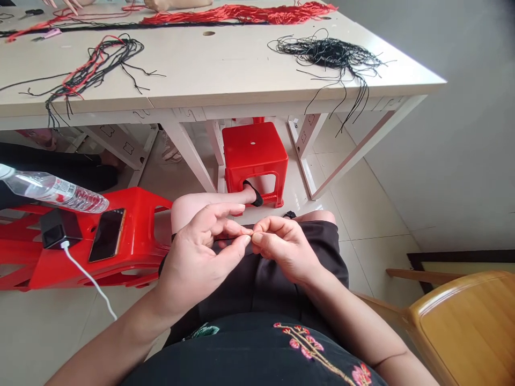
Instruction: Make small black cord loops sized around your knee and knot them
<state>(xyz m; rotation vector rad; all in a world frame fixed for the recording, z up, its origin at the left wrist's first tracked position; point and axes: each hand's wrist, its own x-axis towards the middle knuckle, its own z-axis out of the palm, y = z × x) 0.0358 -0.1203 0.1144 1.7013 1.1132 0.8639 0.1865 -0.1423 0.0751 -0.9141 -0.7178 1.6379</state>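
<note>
Pale wooden table [225,64] on white legs, grey wall [438,48] to the right, light tiled floor [362,214] below. On the table: a tangle of black cords [332,53] near the right end, loose ends hanging over the front edge; a bundle of black and red cords [96,67] at left, also trailing over; long red strands [241,14] along the far side. Another person's hand [66,4] at the far left corner.

Both hands above the lap, in front of the table. Left hand [197,249]: thumb and a finger closed in a pinch, another finger extended above. Right hand [284,246]: thumb and forefinger pinched too, tips meeting the left's. Between them, a tiny piece [252,234] (too covered by fingertips to identify).

Left side: red stool [139,225] bearing a phone [107,235], a dark box with a white cable [86,273] and a clear bottle [60,190]. Another red stool [255,145] under the table.
</note>
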